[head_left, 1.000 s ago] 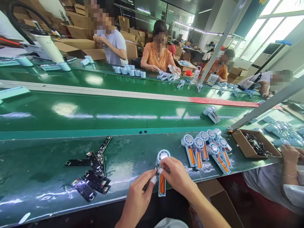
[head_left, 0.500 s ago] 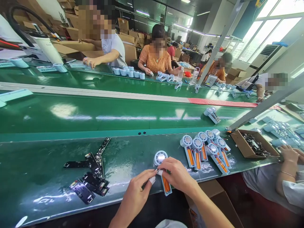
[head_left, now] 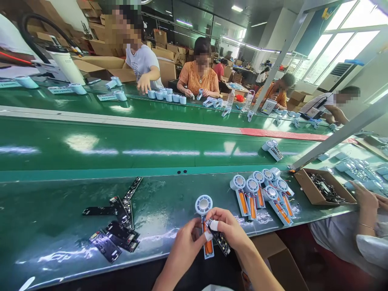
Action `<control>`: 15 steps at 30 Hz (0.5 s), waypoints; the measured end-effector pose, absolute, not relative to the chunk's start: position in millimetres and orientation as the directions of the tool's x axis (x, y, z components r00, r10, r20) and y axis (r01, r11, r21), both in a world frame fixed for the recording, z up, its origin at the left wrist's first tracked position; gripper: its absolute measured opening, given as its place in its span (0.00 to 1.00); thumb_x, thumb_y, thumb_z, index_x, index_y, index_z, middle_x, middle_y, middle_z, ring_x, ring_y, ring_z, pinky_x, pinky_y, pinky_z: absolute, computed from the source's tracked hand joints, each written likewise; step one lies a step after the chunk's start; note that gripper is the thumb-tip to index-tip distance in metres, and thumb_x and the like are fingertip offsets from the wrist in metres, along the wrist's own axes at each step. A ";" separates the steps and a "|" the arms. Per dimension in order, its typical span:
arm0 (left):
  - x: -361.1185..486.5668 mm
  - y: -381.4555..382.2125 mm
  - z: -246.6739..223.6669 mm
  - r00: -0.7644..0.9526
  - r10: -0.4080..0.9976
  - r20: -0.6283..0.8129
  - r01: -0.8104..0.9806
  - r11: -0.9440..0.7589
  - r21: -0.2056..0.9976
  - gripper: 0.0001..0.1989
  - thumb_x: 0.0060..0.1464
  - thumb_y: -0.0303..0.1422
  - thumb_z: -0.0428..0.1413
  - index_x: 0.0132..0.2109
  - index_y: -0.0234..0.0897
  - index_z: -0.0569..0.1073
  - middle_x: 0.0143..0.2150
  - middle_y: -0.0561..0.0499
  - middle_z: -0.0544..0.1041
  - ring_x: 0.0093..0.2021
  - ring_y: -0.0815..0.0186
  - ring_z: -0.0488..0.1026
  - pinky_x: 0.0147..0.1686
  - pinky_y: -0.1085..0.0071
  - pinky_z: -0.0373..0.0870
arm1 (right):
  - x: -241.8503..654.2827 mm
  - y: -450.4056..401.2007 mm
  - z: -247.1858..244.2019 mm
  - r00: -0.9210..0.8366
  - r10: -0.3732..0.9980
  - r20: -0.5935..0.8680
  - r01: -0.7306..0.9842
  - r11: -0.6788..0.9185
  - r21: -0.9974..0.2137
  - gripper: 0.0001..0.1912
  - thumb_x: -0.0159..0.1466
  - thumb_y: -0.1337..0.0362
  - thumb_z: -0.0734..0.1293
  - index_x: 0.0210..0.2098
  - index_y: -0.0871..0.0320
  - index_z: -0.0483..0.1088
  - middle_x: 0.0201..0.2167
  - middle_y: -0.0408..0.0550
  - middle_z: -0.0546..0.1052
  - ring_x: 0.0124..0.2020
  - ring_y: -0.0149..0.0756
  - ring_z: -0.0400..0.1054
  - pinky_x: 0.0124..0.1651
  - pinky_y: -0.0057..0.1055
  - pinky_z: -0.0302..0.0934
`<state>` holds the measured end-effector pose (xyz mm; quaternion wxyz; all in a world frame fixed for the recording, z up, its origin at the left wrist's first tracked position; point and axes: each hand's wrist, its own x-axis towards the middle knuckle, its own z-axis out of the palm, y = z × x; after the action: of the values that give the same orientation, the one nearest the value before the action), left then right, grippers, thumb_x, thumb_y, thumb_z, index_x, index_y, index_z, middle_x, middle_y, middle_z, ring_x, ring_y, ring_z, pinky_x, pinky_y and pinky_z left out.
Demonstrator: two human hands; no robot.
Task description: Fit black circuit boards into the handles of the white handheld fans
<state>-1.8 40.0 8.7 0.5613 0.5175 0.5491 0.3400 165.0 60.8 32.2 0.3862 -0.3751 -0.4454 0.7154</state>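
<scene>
On the bench before me lies a light-blue handheld fan (head_left: 204, 205), its round head pointing away and its handle open, with an orange battery (head_left: 208, 247) inside. My right hand (head_left: 227, 228) pinches a black circuit board (head_left: 223, 243) that slants down beside the handle. My left hand (head_left: 194, 237) is closed over the upper handle, thumb and finger pressed together near the board's top end; what they grip is too small to make out. White wraps cover some fingertips. Several black circuit boards (head_left: 119, 230) are heaped to the left.
Several open-handled fans (head_left: 253, 190) lie in a cluster to the right. Beyond them stands a cardboard box (head_left: 313, 194) of small parts, beside a co-worker's hand (head_left: 365, 200). A slanted metal post (head_left: 327, 141) crosses the green conveyor (head_left: 157, 141). Other people sit opposite.
My hands have shifted slightly down the handle, and the circuit board in my right hand now shows, angled down to the right. The fan's handle has turned a little toward the left.
</scene>
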 end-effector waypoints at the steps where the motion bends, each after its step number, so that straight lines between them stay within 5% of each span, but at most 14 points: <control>1: -0.9 42.9 8.7 0.223 0.933 -0.281 0.123 0.259 0.958 0.16 0.48 0.41 0.63 0.42 0.35 0.78 0.36 0.46 0.83 0.30 0.59 0.77 0.37 0.63 0.75 | 164.8 59.5 30.1 -0.435 0.884 -0.168 -0.247 -0.297 -0.922 0.10 0.57 0.60 0.72 0.33 0.59 0.71 0.26 0.41 0.72 0.26 0.28 0.63 0.33 0.25 0.58; 5: -0.7 50.1 17.1 0.316 0.913 -0.260 -0.221 0.337 0.915 0.18 0.45 0.42 0.66 0.42 0.37 0.77 0.43 0.45 0.84 0.45 0.53 0.80 0.50 0.58 0.74 | 166.0 58.4 28.3 -0.410 0.908 -0.086 -0.293 -0.221 -0.930 0.14 0.56 0.58 0.75 0.35 0.58 0.70 0.29 0.41 0.72 0.29 0.29 0.65 0.35 0.26 0.58; 8: -0.8 50.5 23.1 0.187 0.955 -0.230 -0.253 0.273 0.928 0.22 0.46 0.44 0.66 0.46 0.38 0.76 0.48 0.43 0.82 0.51 0.51 0.78 0.55 0.56 0.71 | 167.3 61.8 34.1 -0.343 0.934 -0.105 -0.247 -0.197 -0.949 0.17 0.55 0.59 0.77 0.37 0.56 0.68 0.31 0.42 0.73 0.32 0.31 0.66 0.38 0.28 0.60; 15: 2.8 42.5 12.2 -0.005 0.982 -0.191 -0.154 0.188 0.970 0.21 0.55 0.48 0.58 0.49 0.39 0.71 0.45 0.44 0.81 0.41 0.55 0.80 0.45 0.59 0.75 | 164.6 58.4 52.3 -0.161 0.987 -0.001 0.241 0.038 -0.970 0.16 0.60 0.68 0.67 0.47 0.55 0.67 0.36 0.43 0.71 0.35 0.33 0.68 0.39 0.29 0.63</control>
<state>2.8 42.5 12.2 0.5773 0.4055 0.5104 0.4917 164.6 58.4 52.3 0.3978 -0.5113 -0.6005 0.4687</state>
